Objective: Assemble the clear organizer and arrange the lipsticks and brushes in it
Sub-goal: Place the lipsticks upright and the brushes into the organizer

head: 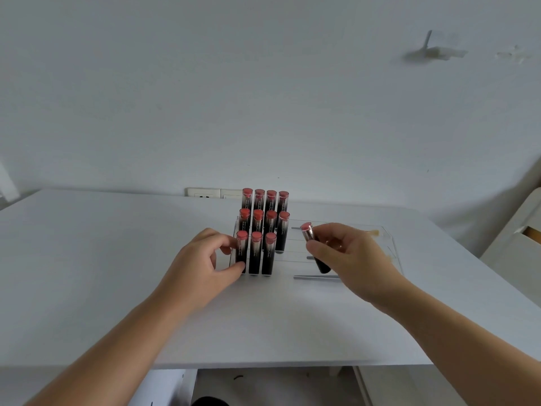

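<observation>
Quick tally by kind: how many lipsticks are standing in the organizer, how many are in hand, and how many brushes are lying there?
Lipsticks standing in the clear organizer: 11
Lipstick held in the right hand: 1
Brush handles lying flat, partly hidden: 3 seen
Total: 15

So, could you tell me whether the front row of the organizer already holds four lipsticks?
No, the front row holds three; the right hand grips a fourth lipstick.

Glossy black lipsticks in clear plastic organizer on matt white table.
</observation>
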The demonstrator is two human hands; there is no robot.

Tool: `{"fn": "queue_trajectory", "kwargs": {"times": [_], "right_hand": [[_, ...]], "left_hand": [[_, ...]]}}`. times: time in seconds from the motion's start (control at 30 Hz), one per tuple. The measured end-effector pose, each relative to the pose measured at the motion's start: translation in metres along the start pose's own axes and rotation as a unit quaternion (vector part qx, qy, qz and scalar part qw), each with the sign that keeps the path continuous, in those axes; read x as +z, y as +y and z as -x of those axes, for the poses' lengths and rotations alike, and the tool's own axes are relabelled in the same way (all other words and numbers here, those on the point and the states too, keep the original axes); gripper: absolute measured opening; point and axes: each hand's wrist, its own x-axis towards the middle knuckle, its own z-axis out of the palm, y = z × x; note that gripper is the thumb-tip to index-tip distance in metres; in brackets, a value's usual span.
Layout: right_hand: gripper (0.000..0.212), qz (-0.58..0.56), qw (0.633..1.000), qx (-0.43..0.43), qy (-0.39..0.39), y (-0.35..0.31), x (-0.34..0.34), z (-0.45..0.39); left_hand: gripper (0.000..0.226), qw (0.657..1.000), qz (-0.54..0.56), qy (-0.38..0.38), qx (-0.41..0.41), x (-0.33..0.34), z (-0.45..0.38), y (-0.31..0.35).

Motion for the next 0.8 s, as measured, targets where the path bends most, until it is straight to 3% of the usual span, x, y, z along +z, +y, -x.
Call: {"fn": "queue_trajectory", "kwargs": {"times": [0.17,0.8], "right_hand": [[0.014,0.050,0.998,-0.043,0.007,-0.002,0.010,0.000],[0.021,0.079,0.997,-0.018,0.020,0.006,0.035,-0.005]], "left_hand": [[0.047,1.000,0.004,-0.003,-0.004,0.000,0.000,0.001],[0.044,1.000,0.008,0.000,-0.004,0.001,0.000,-0.002]]}}
